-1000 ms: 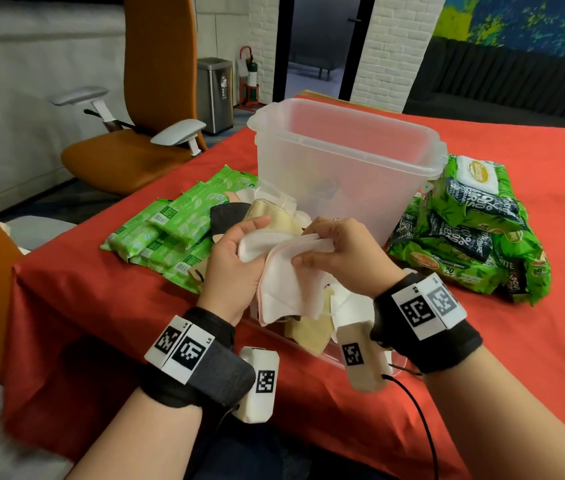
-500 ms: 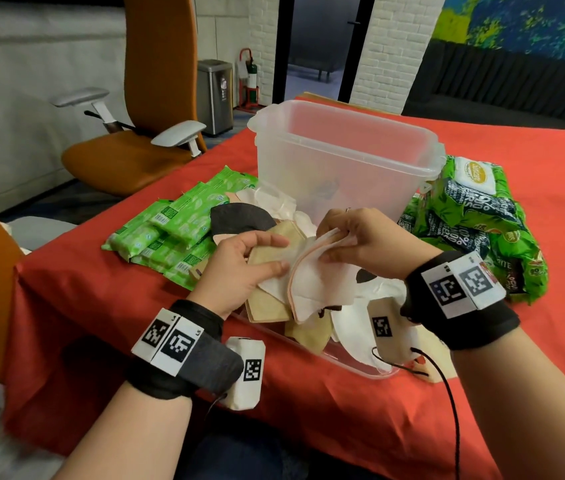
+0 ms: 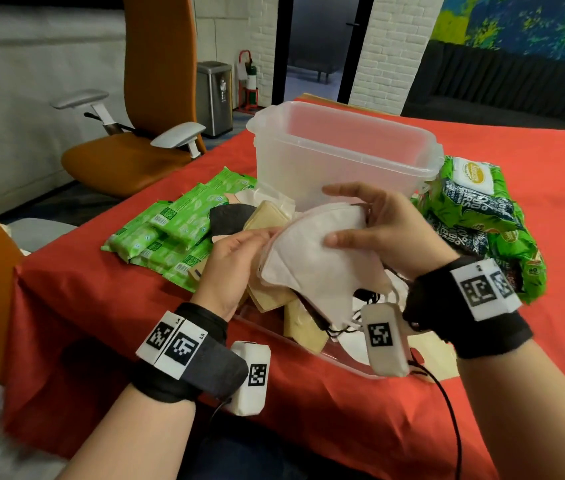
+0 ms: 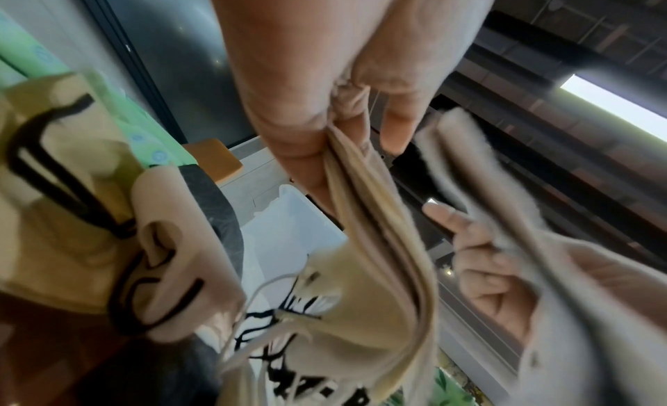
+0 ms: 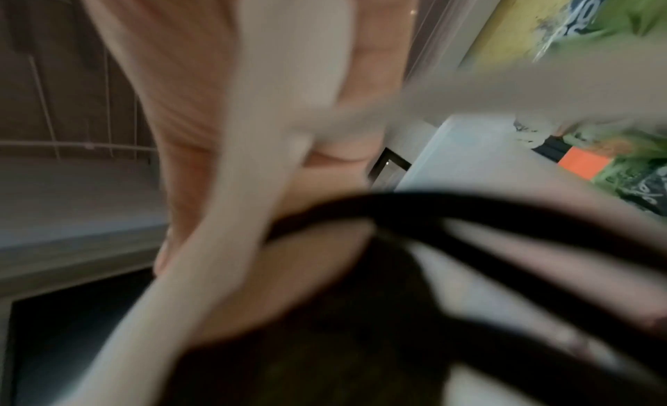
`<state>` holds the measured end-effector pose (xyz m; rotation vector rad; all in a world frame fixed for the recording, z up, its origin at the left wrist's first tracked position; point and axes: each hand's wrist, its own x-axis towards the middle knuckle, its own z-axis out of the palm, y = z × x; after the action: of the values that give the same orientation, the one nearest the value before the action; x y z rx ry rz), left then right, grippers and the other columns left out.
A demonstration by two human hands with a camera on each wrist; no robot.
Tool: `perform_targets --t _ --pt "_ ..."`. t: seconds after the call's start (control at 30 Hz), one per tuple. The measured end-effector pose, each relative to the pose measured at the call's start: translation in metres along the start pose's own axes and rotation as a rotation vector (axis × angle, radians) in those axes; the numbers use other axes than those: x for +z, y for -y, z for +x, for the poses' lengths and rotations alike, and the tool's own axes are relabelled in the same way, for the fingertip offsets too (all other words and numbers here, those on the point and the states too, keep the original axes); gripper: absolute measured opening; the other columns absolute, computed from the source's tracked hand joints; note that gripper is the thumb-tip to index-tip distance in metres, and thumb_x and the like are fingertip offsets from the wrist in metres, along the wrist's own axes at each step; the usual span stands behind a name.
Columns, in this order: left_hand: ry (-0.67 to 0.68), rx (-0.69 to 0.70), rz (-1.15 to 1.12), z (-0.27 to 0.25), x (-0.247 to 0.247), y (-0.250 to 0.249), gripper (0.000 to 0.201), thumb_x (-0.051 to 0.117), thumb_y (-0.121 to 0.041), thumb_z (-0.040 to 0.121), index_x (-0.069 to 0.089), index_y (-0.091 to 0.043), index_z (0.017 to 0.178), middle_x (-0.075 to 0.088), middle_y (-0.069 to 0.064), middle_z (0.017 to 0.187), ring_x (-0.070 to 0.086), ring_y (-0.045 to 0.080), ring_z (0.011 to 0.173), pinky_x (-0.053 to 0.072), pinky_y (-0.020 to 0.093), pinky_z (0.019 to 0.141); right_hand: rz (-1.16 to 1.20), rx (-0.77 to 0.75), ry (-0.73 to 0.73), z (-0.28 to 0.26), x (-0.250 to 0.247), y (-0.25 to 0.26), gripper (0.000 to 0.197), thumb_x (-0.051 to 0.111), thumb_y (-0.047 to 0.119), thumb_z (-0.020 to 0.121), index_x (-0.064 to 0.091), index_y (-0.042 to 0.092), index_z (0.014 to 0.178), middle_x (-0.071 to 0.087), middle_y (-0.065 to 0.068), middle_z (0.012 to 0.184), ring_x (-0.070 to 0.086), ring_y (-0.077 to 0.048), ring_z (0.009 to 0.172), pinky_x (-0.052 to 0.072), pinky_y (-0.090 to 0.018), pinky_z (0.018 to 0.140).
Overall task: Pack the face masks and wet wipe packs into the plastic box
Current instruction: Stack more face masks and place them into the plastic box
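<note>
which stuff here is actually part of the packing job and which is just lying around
Part of the job: white face mask held by both hands, beige masks, plastic box, small green wipe packs, large wipe packs.

Just there: orange chair, steel bin, fire extinguisher.

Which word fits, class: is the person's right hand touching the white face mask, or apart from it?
Touching. The head view shows the right hand gripping the white face mask, its thumb pressed flat on the front and fingers curled behind the top edge.

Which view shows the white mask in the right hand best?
Head view: the white mask shows whole, the right hand gripping its edge. The left wrist view catches only a blurred edge of it. The right wrist view shows only an unfocused pale strip.
</note>
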<state>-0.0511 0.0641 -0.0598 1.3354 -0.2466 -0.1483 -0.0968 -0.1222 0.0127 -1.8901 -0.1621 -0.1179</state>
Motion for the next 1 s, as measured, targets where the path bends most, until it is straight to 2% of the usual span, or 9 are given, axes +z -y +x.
perform_targets --t 0.1,0.17,0.23,0.43,0.53,0.63,0.7,0.87,1.0 --pt "0.06 -0.024 -0.126 -0.003 0.003 -0.004 0.02 0.056 -0.024 0.088 0.074 -0.015 0.085 0.073 0.005 0.091 0.066 0.016 0.091 0.051 0.033 0.086 -0.081 0.042 -0.075 0.008 0.01 -0.013 0.066 0.078 0.002 0.065 0.052 0.013 0.124 0.067 -0.014 0.095 0.064 -0.017 0.08 0.054 -0.027 0.079" --pt "0.055 0.003 -0.088 -0.005 0.004 -0.004 0.009 0.07 -0.014 0.076 0.073 -0.017 0.084 0.073 0.0 0.084 0.066 0.013 0.082 0.052 0.031 0.081 -0.056 0.081 -0.114 0.012 0.014 -0.02 0.068 0.078 0.001 0.067 0.05 0.009 0.128 0.067 -0.013 0.099 0.064 -0.017 0.081 0.055 -0.026 0.078" --pt "0.027 0.05 0.004 -0.005 0.004 -0.001 0.023 0.071 -0.001 0.072 0.07 -0.019 0.085 0.072 -0.006 0.08 0.065 0.011 0.082 0.053 0.031 0.083 -0.064 0.12 -0.121 0.013 0.016 -0.026 0.066 0.079 0.006 0.068 0.051 0.01 0.128 0.066 -0.01 0.101 0.065 -0.015 0.083 0.055 -0.022 0.075" --pt "0.012 0.064 0.029 -0.003 0.002 0.001 0.029 0.07 0.004 0.074 0.069 -0.023 0.084 0.071 -0.007 0.083 0.064 0.013 0.086 0.052 0.031 0.085 -0.047 0.229 0.011 0.01 0.015 -0.035 0.042 0.075 0.019 0.072 0.062 0.012 0.111 0.07 -0.003 0.099 0.068 -0.015 0.086 0.055 -0.024 0.072" --pt "-0.004 0.063 0.031 -0.002 0.002 0.001 0.029 0.069 0.005 0.074 0.067 -0.022 0.085 0.069 -0.006 0.085 0.063 0.011 0.086 0.051 0.031 0.086 -0.028 0.185 -0.097 0.008 0.014 -0.034 0.034 0.076 0.013 0.073 0.065 0.007 0.104 0.07 -0.008 0.088 0.066 -0.018 0.076 0.054 -0.025 0.059" --pt "-0.013 0.048 0.018 0.0 0.002 0.002 0.031 0.068 0.006 0.075 0.067 -0.022 0.088 0.069 -0.007 0.086 0.063 0.01 0.086 0.052 0.032 0.088 0.026 0.126 -0.173 0.007 0.015 -0.035 0.032 0.077 0.009 0.071 0.061 -0.009 0.092 0.068 -0.021 0.087 0.063 -0.026 0.074 0.053 -0.038 0.067" --pt "-0.012 0.045 -0.002 0.0 0.002 0.003 0.032 0.066 0.006 0.077 0.067 -0.022 0.091 0.07 -0.005 0.09 0.064 0.012 0.089 0.052 0.031 0.087 0.05 0.103 -0.192 0.007 0.016 -0.034 0.033 0.075 0.006 0.072 0.056 -0.014 0.09 0.065 -0.019 0.082 0.059 -0.025 0.072 0.049 -0.036 0.065" --pt "-0.059 0.036 -0.005 0.002 0.001 0.005 0.028 0.065 0.002 0.081 0.066 -0.024 0.093 0.069 0.007 0.101 0.064 0.02 0.097 0.052 0.034 0.088 0.006 0.011 -0.284 0.007 0.015 -0.023 0.016 0.072 0.005 0.076 0.057 -0.002 0.075 0.062 -0.013 0.074 0.056 -0.02 0.068 0.045 -0.031 0.063" --pt "-0.085 0.037 0.035 0.003 0.0 0.006 0.024 0.065 -0.004 0.082 0.068 -0.025 0.092 0.067 0.012 0.109 0.062 0.026 0.105 0.05 0.041 0.092 0.005 -0.039 -0.375 0.01 0.013 -0.026 0.023 0.07 0.003 0.077 0.05 0.006 0.067 0.059 -0.011 0.066 0.051 -0.015 0.062 0.043 -0.028 0.058"
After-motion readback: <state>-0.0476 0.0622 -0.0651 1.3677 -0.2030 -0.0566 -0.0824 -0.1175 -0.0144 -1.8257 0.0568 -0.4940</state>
